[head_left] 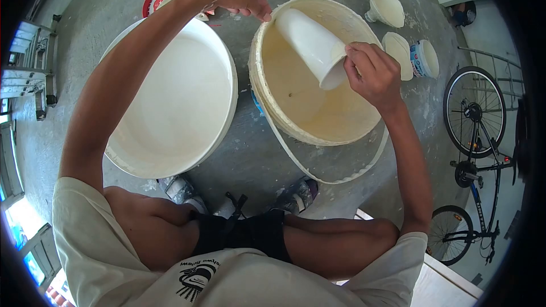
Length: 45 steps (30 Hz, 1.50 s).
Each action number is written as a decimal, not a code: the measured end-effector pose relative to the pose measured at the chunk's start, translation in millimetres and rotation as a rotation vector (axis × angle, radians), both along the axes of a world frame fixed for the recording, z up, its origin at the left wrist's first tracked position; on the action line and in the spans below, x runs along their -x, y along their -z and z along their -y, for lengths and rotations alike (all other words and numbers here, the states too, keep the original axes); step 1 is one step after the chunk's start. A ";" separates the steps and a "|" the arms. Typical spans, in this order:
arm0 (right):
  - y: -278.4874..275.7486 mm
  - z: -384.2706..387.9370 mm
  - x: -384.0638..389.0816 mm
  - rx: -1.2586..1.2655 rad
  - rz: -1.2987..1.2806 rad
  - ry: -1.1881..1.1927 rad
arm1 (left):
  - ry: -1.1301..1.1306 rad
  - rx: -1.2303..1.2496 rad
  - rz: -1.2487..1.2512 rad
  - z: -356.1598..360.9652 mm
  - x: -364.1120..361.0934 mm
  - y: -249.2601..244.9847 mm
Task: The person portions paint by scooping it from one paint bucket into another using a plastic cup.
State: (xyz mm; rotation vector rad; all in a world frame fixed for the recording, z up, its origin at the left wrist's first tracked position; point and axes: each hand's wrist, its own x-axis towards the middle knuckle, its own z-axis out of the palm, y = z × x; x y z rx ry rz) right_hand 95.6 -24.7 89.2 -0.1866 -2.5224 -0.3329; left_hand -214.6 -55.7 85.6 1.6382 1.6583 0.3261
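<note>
A tall white vase (pixel 310 42), tapered with a slightly flared rim, lies slanted within the mouth of a big round bucket (pixel 257 74). Pale cream liquid (pixel 318 116) shows beneath it. My right hand (pixel 375 74) pinches the vase's rim at its lower right end. At the upper left end, my left hand (pixel 242 0) reaches over with fingers bent together, their tips against the vase's narrow end near the bucket rim. Exactly how the left fingertips meet the vase is partly hidden. The bucket's handle (pixel 324 181) hangs toward me.
A wide white basin (pixel 227 85) stands left of the bucket, close to it. Behind it lies a red-rimmed lid (pixel 149 5). Several small containers, including a white cup (pixel 388 7) and a printed tub (pixel 427 59), stand to the right. A bicycle (pixel 475 176) leans farther right.
</note>
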 end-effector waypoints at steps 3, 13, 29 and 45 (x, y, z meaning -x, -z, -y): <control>1.8 1.0 -0.3 -0.006 -0.004 0.009 | -0.002 -0.010 -0.007 -4.0 0.9 3.2; 8.1 4.7 -0.7 -0.011 -0.028 0.017 | -0.005 0.004 -0.003 -4.5 1.0 2.9; 18.9 12.7 -4.7 -0.004 0.012 -0.034 | 0.021 0.013 0.015 -7.3 3.5 5.4; 59.2 20.5 9.8 0.231 0.424 -0.010 | 0.041 0.080 -0.033 -8.2 3.4 2.1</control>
